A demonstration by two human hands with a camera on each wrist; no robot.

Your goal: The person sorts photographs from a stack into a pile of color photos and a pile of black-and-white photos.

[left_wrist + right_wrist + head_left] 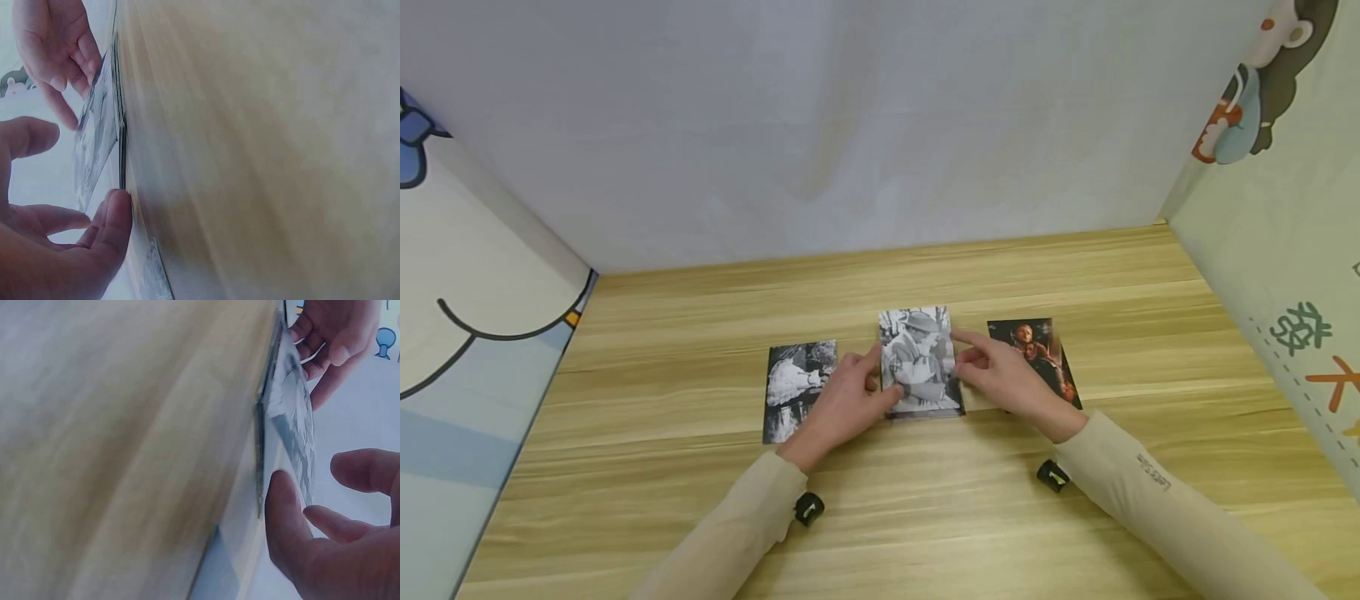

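Your photo stack (922, 360) lies at the middle of the worktop (917, 508), between a black-and-white card (782, 392) on the left and a dark colour card (1047, 354) on the right. Your left hand (847, 398) and right hand (1003, 379) touch its opposite sides, fingers loosely bent, neither closed round it; this placement probably serves to steady the edges. Your right sleeve (1157, 500) reads "Let's", remainder unclear; no card lettering is legible.
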